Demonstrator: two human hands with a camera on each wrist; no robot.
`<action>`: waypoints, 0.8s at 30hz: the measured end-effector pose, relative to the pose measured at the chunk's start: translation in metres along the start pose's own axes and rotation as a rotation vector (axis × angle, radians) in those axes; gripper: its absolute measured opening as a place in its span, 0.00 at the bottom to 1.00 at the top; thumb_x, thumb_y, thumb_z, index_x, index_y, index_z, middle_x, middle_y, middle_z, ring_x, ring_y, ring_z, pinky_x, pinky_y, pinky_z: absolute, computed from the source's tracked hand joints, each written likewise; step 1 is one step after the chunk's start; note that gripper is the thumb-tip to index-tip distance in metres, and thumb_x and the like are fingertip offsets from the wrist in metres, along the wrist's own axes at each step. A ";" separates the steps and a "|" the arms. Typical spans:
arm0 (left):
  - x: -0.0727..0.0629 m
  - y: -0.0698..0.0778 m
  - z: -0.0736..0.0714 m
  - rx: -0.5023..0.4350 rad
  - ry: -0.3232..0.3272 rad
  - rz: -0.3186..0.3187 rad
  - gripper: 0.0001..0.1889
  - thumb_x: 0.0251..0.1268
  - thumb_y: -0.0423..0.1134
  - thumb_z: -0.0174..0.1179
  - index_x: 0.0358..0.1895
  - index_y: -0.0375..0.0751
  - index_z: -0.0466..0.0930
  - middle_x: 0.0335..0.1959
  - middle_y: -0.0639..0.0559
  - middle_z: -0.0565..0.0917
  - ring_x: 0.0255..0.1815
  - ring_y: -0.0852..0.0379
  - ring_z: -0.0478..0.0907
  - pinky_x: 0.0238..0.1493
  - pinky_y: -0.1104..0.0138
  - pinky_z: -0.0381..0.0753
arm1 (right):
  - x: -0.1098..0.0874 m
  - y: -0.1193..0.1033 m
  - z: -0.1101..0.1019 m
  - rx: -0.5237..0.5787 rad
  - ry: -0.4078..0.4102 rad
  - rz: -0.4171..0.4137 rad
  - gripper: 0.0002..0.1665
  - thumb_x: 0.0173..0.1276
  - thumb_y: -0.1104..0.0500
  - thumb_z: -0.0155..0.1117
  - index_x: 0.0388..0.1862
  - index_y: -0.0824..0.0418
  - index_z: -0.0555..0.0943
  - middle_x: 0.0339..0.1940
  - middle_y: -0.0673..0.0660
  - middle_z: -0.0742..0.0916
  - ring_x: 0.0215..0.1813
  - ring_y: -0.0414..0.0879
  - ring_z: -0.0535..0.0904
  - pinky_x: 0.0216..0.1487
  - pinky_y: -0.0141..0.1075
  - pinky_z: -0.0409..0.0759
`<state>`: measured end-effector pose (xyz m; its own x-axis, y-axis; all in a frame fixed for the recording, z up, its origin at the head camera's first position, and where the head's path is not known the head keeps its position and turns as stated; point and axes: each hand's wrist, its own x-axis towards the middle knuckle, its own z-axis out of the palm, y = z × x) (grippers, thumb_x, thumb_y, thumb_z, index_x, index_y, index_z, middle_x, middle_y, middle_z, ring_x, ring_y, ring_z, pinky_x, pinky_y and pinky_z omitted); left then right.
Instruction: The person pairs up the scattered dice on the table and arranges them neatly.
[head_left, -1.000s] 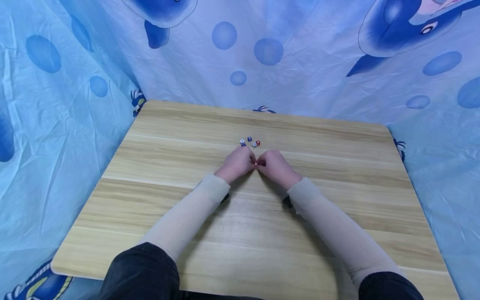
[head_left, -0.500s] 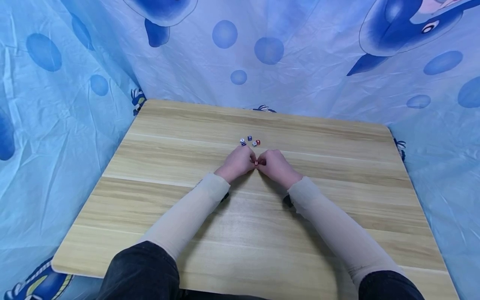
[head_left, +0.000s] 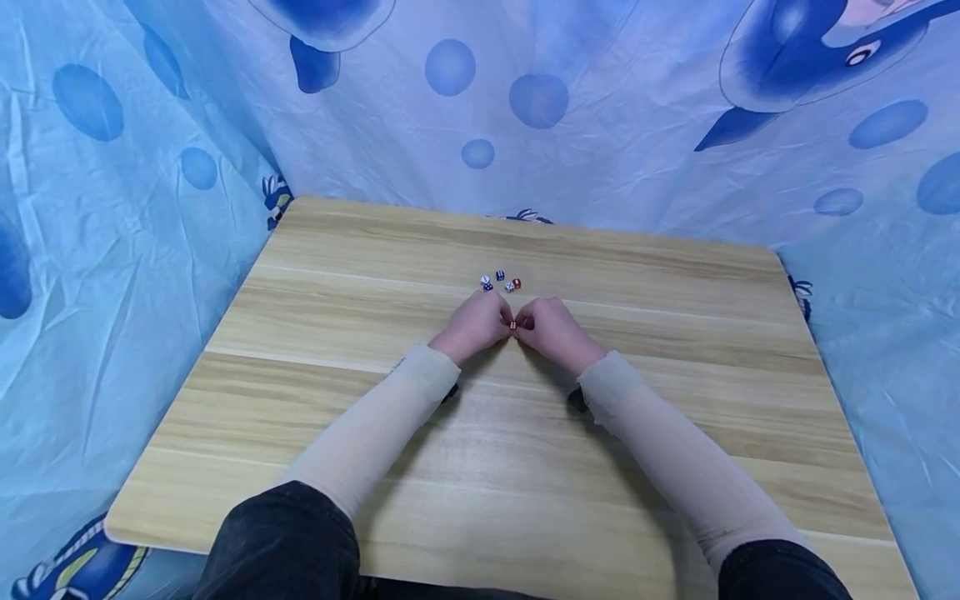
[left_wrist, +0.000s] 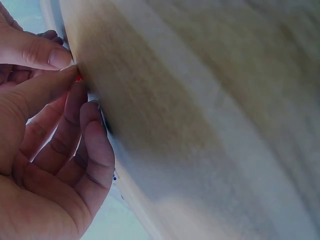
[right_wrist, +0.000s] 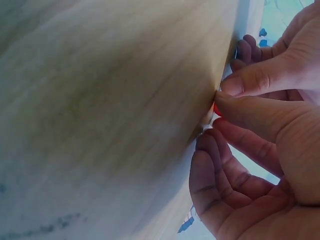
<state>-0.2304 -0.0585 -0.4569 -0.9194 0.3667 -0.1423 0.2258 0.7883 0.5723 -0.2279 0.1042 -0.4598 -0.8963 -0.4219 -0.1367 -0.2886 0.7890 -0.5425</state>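
Note:
A small red die (head_left: 513,326) with white pips sits at the fingertips of both hands, near the middle of the wooden table (head_left: 480,467). My left hand (head_left: 477,323) pinches it from the left between thumb and finger. From the other side my right hand (head_left: 551,332) does the same, its fingertips meeting the left ones. Only a sliver of the red die (left_wrist: 79,77) shows in the left wrist view; the thumbs cover most of it. The right wrist view likewise gives just a red edge (right_wrist: 216,109).
Just beyond the hands lies a loose group of dice: a white die (head_left: 485,280), a blue die (head_left: 487,287), another blue die (head_left: 500,275), a second white die (head_left: 510,287) and a red die (head_left: 517,283). A blue patterned curtain (head_left: 390,133) surrounds the table.

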 end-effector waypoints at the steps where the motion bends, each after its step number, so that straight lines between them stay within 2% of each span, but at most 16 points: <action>1: 0.000 0.000 0.000 0.002 -0.001 0.000 0.02 0.62 0.34 0.72 0.36 0.42 0.91 0.33 0.54 0.87 0.37 0.57 0.81 0.44 0.63 0.80 | 0.000 0.001 0.000 0.002 0.000 -0.003 0.07 0.68 0.63 0.72 0.43 0.63 0.90 0.36 0.54 0.89 0.42 0.48 0.84 0.47 0.41 0.81; 6: -0.001 0.001 0.000 0.021 0.006 0.010 0.02 0.61 0.35 0.72 0.36 0.43 0.91 0.33 0.56 0.88 0.39 0.56 0.82 0.46 0.63 0.80 | 0.001 0.009 -0.007 0.004 0.020 -0.002 0.11 0.68 0.62 0.72 0.47 0.65 0.88 0.40 0.58 0.89 0.45 0.51 0.84 0.49 0.43 0.81; 15: -0.002 0.000 0.001 0.034 0.006 0.019 0.02 0.61 0.35 0.72 0.35 0.45 0.91 0.32 0.57 0.88 0.38 0.57 0.82 0.47 0.62 0.80 | 0.013 0.026 -0.025 0.108 0.012 0.086 0.18 0.69 0.59 0.72 0.54 0.65 0.85 0.45 0.59 0.86 0.44 0.51 0.83 0.44 0.43 0.82; 19: -0.002 0.000 0.001 0.036 0.009 0.013 0.02 0.61 0.35 0.73 0.36 0.45 0.91 0.33 0.57 0.87 0.38 0.57 0.82 0.46 0.62 0.79 | 0.021 0.032 -0.029 0.145 0.019 0.093 0.20 0.69 0.59 0.72 0.58 0.64 0.83 0.46 0.60 0.86 0.42 0.51 0.82 0.41 0.43 0.82; 24: -0.003 0.001 0.001 0.039 0.009 0.007 0.02 0.61 0.36 0.72 0.36 0.46 0.91 0.33 0.57 0.87 0.38 0.57 0.82 0.46 0.62 0.80 | 0.032 0.035 -0.034 0.160 0.032 0.088 0.21 0.69 0.60 0.71 0.60 0.64 0.83 0.50 0.60 0.86 0.45 0.51 0.83 0.44 0.43 0.83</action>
<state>-0.2275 -0.0589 -0.4567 -0.9205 0.3678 -0.1317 0.2440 0.8047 0.5413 -0.2782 0.1338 -0.4546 -0.9267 -0.3382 -0.1640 -0.1541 0.7398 -0.6550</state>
